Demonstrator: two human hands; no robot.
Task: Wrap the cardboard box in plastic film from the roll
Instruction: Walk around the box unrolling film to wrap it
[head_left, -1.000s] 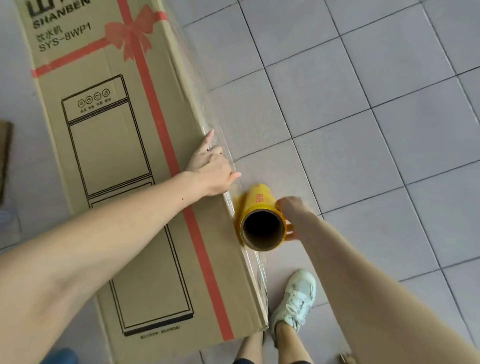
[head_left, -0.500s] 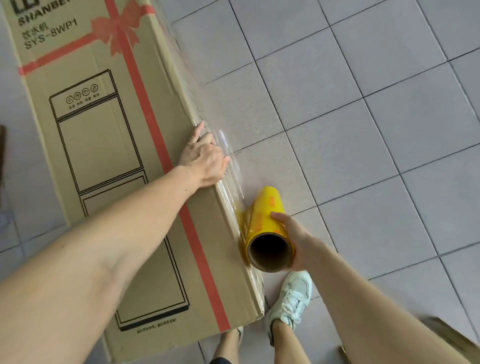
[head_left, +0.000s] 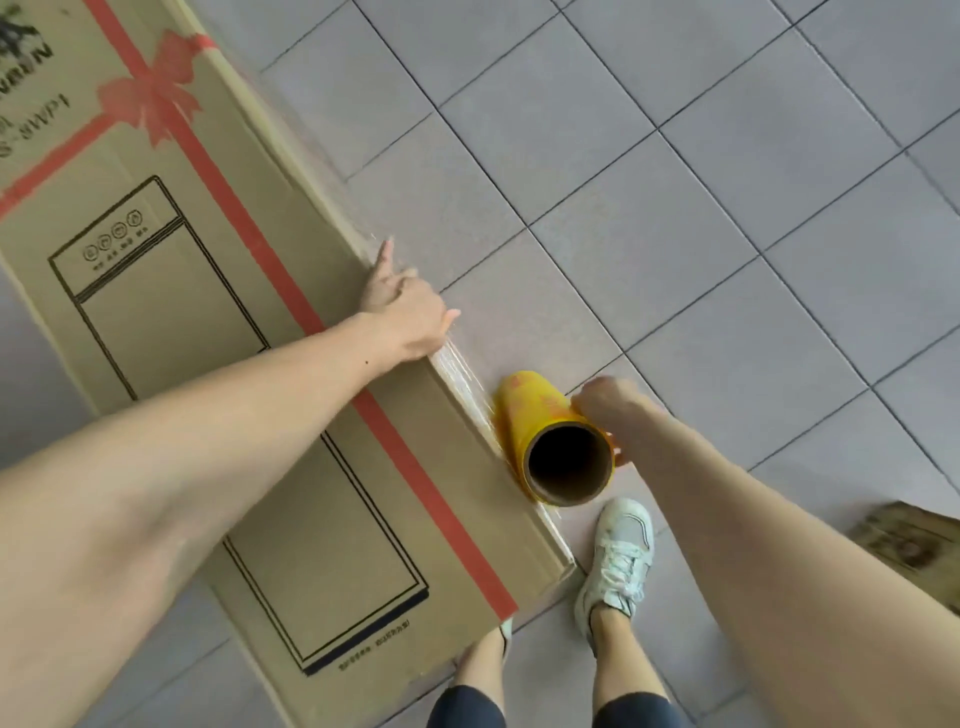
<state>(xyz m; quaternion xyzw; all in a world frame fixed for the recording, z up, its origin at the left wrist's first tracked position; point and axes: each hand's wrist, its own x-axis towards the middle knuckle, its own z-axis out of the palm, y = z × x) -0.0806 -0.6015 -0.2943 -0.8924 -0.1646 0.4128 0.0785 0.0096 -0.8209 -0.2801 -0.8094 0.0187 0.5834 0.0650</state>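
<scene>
A: The tall brown cardboard box (head_left: 208, 364) with the red printed ribbon stands on the grey tiled floor (head_left: 675, 208), seen from above. Where is the film?

B: The clear plastic film (head_left: 462, 374) runs along the box's right edge, from under the left hand (head_left: 410, 306) down to the yellow roll on its cardboard core (head_left: 550, 436), which sits just beside that edge.

A: And the hands?

B: The left hand lies on the edge with its fingers fairly straight, pressing the film to the cardboard. The right hand (head_left: 608, 405) has its fingers curled over the far side of the roll, gripping it.

A: So which step is this?

B: Early, I judge: the film's start is being anchored, and only that one edge looks covered. Next the roll must be carried round the box with the film kept taut, while the left hand keeps it from slipping.

A: Room to move?

B: Open floor lies to the right. The white sneaker (head_left: 618, 561) stands near the box's lower corner, and a brown object (head_left: 909, 540) lies near the right margin; both could get in the way.
</scene>
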